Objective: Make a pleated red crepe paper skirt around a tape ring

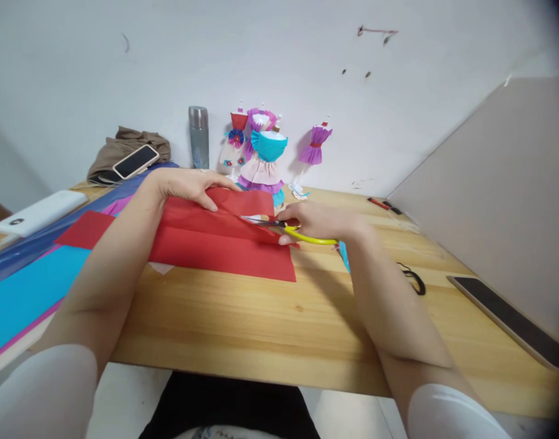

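Observation:
Red paper [224,253] lies in layers on the wooden table, its upper sheet partly raised. My left hand [199,188] rests on the far part of that sheet, thumb and fingers apart, palm down. Yellow-handled scissors [309,236] are in my right hand [306,221], their blades pointing left with the red sheet between them. The fingers of my right hand wrap round the handle near the right edge of the paper. Beyond the hands stand small dress forms [267,149] in coloured paper dresses, with another in purple [316,146] to the right.
A grey bottle [199,139] stands by the wall. At the left are a phone [136,161] on brown cloth, a white power bank [41,212] and blue sheets [27,292]. At the right lie a tablet [508,317], a black band [416,281] and a red-and-black item [383,205].

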Available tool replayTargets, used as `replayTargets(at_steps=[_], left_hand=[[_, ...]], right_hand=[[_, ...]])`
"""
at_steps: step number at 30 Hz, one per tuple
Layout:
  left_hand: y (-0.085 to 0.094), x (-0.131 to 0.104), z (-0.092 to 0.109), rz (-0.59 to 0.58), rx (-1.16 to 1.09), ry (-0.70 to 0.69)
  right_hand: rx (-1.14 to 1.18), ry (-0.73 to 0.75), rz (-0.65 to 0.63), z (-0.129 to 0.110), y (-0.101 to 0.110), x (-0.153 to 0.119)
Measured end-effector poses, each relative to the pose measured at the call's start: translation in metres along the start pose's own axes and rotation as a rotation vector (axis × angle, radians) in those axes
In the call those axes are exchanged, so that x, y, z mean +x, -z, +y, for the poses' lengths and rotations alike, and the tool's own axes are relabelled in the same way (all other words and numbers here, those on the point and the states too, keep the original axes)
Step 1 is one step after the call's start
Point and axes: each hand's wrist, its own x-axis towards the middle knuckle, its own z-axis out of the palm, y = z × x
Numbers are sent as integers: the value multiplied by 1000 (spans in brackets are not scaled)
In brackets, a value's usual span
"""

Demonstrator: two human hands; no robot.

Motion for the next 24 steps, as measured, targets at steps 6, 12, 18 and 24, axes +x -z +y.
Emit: replayTargets(at_steps=[6,12,18,24], left_hand=[[0,1,5,-102,-4,-2],[-4,5,4,-134,-28,-13],[-4,3,1,-105,-65,22],[-1,0,9,-67,-97,-10]], right_hand=[[2,-169,-40,14,25,-30],[0,-208,45,20,26,-36],[48,-183,-52,22,30,-47],[133,-149,27,13,36,-57]])
